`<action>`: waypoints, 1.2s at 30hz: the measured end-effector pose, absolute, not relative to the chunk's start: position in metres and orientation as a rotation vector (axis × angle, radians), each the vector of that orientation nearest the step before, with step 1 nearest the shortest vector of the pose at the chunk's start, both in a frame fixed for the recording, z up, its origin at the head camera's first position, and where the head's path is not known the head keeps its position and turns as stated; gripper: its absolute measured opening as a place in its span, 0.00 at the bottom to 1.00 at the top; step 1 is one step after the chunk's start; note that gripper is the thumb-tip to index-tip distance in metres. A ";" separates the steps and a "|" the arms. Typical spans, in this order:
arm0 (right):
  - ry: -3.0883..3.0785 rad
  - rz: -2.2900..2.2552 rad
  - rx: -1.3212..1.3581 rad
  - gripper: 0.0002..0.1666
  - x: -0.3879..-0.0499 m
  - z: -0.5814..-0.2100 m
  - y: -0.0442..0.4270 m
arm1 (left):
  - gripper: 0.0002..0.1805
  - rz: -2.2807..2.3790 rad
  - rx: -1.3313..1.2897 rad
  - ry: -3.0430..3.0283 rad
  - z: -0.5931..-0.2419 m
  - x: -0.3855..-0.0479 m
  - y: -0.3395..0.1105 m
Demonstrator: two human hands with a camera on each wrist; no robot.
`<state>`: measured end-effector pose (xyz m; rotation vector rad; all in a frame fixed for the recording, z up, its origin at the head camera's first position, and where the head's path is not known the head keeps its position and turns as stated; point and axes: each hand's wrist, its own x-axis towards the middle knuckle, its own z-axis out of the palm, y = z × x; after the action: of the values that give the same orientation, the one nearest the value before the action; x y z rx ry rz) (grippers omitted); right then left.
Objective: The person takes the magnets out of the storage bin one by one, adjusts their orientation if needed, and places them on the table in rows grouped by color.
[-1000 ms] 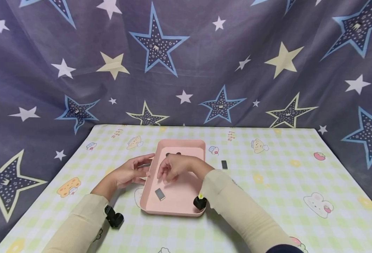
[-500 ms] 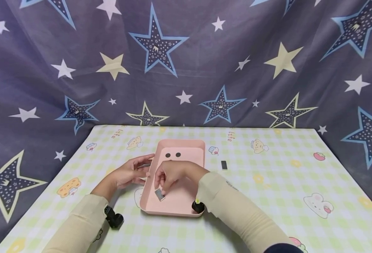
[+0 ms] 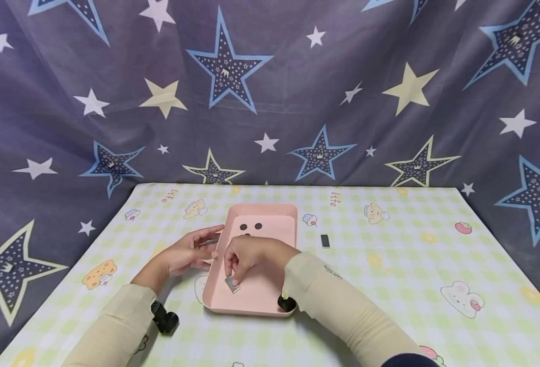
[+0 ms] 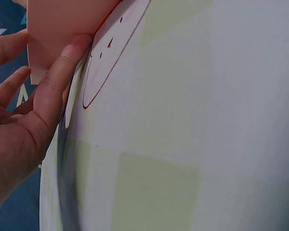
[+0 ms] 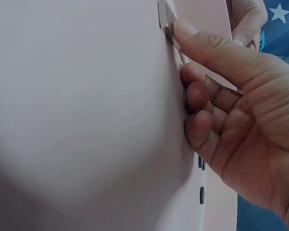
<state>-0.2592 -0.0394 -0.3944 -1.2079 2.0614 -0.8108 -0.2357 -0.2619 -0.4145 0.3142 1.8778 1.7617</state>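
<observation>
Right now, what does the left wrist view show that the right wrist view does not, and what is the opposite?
Only the left wrist view: the checked tablecloth with a printed outline drawing.
Only the right wrist view: the grey piece, touched by the thumb of the right hand, and dark discs seen edge-on.
Both: the left hand, the pink tray and the starry backdrop.

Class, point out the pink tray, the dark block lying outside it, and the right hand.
Pink tray [image 3: 258, 299]: head view, bare floor.
Dark block [image 3: 325, 240]: head view, top face.
Right hand [image 3: 248, 253]: head view, back of hand.
</observation>
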 end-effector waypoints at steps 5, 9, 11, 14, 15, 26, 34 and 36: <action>2.011 -0.850 -1.170 0.10 -0.261 -0.394 -0.036 | 0.44 1.767 0.302 1.874 -0.414 -0.236 -0.261; 1.993 -0.828 -1.165 0.13 -0.262 -0.392 -0.034 | 0.44 1.771 0.301 1.871 -0.414 -0.236 -0.260; 1.990 -0.802 -1.170 0.16 -0.262 -0.392 -0.034 | 0.45 1.770 0.299 1.872 -0.414 -0.236 -0.260; 1.993 -0.770 -1.178 0.18 -0.261 -0.393 -0.034 | 0.45 1.768 0.298 1.873 -0.415 -0.237 -0.260; 1.997 -0.759 -1.182 0.18 -0.261 -0.393 -0.034 | 0.45 1.768 0.299 1.874 -0.415 -0.237 -0.260; 1.965 -0.847 -1.171 0.19 -0.264 -0.391 -0.032 | 0.45 1.774 0.311 1.870 -0.417 -0.238 -0.262; 1.875 -1.019 -1.088 0.12 -0.268 -0.390 -0.025 | 0.45 1.787 0.296 1.875 -0.416 -0.237 -0.262; 1.869 -1.050 -1.046 0.11 -0.268 -0.389 -0.023 | 0.45 1.785 0.298 1.874 -0.415 -0.236 -0.262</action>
<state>-0.2679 -0.0232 -0.3889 -1.0458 1.8693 -1.0504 -0.2362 -0.2616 -0.4154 0.2984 1.8739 1.7854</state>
